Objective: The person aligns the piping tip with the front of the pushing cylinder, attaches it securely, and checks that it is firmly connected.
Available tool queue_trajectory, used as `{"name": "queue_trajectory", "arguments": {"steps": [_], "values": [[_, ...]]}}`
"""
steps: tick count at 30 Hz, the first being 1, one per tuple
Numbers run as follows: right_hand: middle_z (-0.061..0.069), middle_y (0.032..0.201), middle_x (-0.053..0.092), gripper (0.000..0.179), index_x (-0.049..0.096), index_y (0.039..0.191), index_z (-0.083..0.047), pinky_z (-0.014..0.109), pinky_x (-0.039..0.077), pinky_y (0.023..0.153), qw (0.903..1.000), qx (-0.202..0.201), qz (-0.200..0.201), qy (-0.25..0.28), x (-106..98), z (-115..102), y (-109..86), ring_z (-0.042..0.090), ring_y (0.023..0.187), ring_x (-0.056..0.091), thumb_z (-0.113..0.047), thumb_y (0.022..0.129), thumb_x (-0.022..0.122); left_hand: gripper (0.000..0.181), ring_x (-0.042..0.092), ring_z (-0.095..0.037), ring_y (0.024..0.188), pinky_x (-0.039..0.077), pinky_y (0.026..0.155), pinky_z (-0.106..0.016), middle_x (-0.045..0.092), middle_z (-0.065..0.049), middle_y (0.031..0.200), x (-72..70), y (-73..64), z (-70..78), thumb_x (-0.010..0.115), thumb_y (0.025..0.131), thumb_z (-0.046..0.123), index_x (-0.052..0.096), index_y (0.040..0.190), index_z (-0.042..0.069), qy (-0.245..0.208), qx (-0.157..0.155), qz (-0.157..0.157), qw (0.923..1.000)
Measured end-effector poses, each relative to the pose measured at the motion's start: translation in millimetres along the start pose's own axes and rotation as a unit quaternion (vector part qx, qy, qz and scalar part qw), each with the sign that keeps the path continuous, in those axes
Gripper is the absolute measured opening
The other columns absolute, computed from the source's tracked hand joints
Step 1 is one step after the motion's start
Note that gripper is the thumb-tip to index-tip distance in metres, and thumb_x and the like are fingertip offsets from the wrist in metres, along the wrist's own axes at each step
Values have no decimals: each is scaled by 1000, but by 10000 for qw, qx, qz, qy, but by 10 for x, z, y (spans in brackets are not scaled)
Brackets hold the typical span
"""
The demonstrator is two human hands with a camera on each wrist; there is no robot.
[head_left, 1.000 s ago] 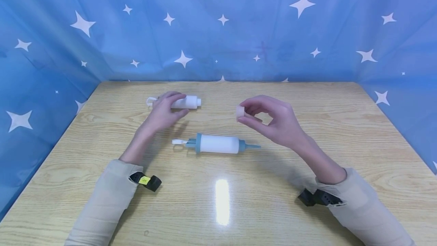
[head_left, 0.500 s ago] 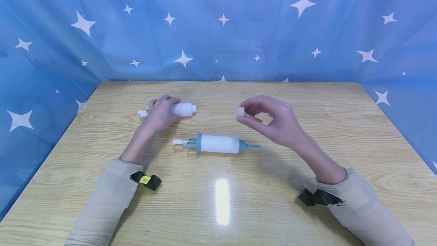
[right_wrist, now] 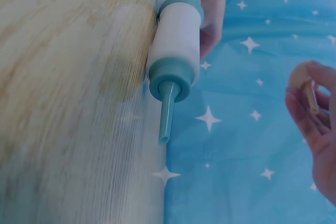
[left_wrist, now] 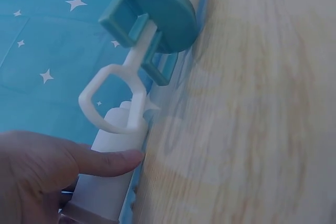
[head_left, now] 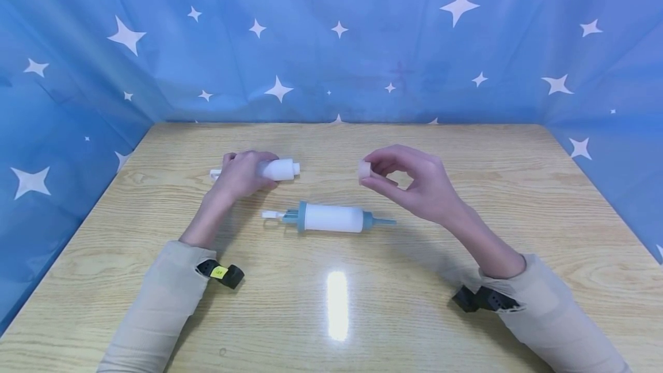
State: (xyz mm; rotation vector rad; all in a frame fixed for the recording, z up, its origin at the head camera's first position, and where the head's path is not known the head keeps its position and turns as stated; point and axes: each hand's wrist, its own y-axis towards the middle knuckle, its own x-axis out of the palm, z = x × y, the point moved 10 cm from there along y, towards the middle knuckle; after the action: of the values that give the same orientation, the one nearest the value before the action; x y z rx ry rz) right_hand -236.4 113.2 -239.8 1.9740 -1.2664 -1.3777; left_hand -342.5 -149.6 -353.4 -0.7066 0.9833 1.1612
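On the table's left side, my left hand [head_left: 240, 174] grips a white toy syringe [head_left: 281, 170], its bare tip pointing right and its handle sticking out behind the hand. In the left wrist view the thumb lies along the white barrel [left_wrist: 107, 187]. My right hand [head_left: 419, 180] pinches a small whitish cap [head_left: 365, 170] between thumb and fingertips, raised over the table. A thin spout [right_wrist: 313, 99] shows on that cap in the right wrist view. Between the hands and nearer me lies a teal-and-white toy syringe [head_left: 334, 219], untouched, with a ring handle [left_wrist: 137, 98] and a nozzle [right_wrist: 166, 114].
The wooden table [head_left: 414, 327] ends at the back against a blue curtain [head_left: 331, 33] with white stars. A bright light reflection [head_left: 338, 304] shows on the tabletop near me. Each sleeve carries a black wrist camera [head_left: 230, 276].
My left hand has closed round the white syringe and drawn it slightly left and toward me. The right hand with the cap and the teal-and-white syringe have stayed put.
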Motion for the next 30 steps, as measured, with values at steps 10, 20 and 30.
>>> {"name": "queue_trajectory", "arguments": {"steps": [10,20,30], "values": [[6,95,74,35,72,109,2,22,56,77,9997,194,68,-114,-22,18,-4,14,82,69,8,76,80,56,57,-38,121,29,103,-60,67,-18,128,-149,-25,135,86,81,19,67,134,12,-43,240,393,9989],[6,96,73,29,71,109,3,23,56,78,9994,272,37,-203,-36,65,-23,11,84,69,-7,84,81,57,63,-37,109,46,94,-54,70,-18,121,-258,-85,394,87,79,20,68,132,14,-89,683,519,9963],[6,97,73,35,71,110,3,21,56,77,9992,296,69,-253,-50,62,-15,13,83,70,5,77,81,59,65,-34,104,49,89,-50,72,-14,117,-350,-203,753,90,77,22,70,131,16,-169,1123,476,9924]]}}
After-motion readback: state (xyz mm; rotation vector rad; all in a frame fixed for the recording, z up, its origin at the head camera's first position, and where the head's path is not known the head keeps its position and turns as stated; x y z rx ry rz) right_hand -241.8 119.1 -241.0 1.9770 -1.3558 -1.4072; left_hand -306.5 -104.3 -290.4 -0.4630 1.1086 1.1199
